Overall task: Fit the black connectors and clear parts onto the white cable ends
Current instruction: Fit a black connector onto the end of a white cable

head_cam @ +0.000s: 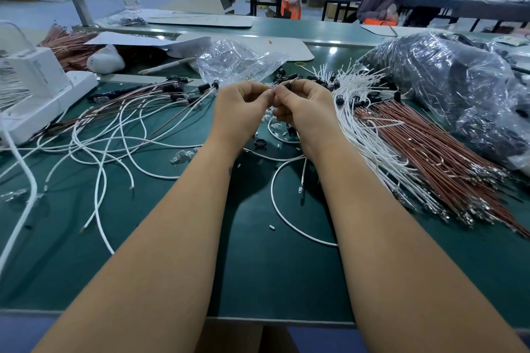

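My left hand (243,103) and my right hand (304,103) meet fingertip to fingertip above the green table. My right hand pinches a small black connector (290,84) with a metal tip showing above the fingers. My left hand's fingers are curled and pinch something small against it; what it is stays hidden. A white cable (282,212) loops on the table under my right wrist. Finished cables with black connectors (183,89) lie to the left. Loose clear parts (183,155) sit near my left forearm.
A pile of white cables (361,123) and red-brown wires (430,157) fans out on the right, beside a large plastic bag (459,94). A clear bag (238,63) lies behind my hands. A white machine (37,89) stands at left. People work at far tables.
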The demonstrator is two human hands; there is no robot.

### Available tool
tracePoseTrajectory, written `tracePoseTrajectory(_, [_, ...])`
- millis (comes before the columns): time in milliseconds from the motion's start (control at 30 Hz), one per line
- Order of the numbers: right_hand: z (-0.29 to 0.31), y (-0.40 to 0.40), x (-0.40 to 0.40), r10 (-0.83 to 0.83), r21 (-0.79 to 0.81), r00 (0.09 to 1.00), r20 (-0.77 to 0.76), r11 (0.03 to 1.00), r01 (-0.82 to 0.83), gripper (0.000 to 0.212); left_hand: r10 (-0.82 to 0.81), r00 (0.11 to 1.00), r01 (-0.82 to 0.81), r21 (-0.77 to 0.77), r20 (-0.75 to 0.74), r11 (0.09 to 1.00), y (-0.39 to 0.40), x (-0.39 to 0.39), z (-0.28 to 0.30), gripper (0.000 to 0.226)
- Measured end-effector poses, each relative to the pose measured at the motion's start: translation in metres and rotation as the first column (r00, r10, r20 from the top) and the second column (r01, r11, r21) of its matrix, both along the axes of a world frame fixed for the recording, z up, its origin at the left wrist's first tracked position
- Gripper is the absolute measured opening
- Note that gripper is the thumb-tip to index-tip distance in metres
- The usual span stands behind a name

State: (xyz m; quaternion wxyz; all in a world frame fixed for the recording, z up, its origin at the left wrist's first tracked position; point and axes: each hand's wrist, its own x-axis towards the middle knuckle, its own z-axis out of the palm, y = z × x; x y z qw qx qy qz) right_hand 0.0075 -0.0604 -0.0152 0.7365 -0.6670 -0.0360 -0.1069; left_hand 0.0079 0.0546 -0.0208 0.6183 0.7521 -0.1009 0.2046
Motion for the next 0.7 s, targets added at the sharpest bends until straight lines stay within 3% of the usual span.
tracePoseTrajectory(500, [0.0070, -0.0029, -0.0041, -0.113, 0.109, 0.990, 0.083, 0.989, 0.104, 0.003, 0.087, 0.996, -0.086, 0.061, -0.003, 0.994, 0.0046, 0.0055, -0.0004, 0.007])
tracePoseTrajectory(600, [0.0087, -0.0032, -0.0048, -0.069, 0.000, 0.993, 0.091, 0.998, 0.070, 0.004, 0.122, 0.992, -0.122, 0.045, -0.005, 0.992, 0.0076, 0.0065, -0.0029, 0.007])
tracePoseTrajectory(700, [0.0093, -0.0024, -0.0052, 0.007, -0.190, 0.998, 0.066, 0.982, 0.006, 0.006, 0.205, 0.978, -0.206, 0.200, 0.022, 0.958, 0.0071, 0.0065, -0.0047, 0.007])
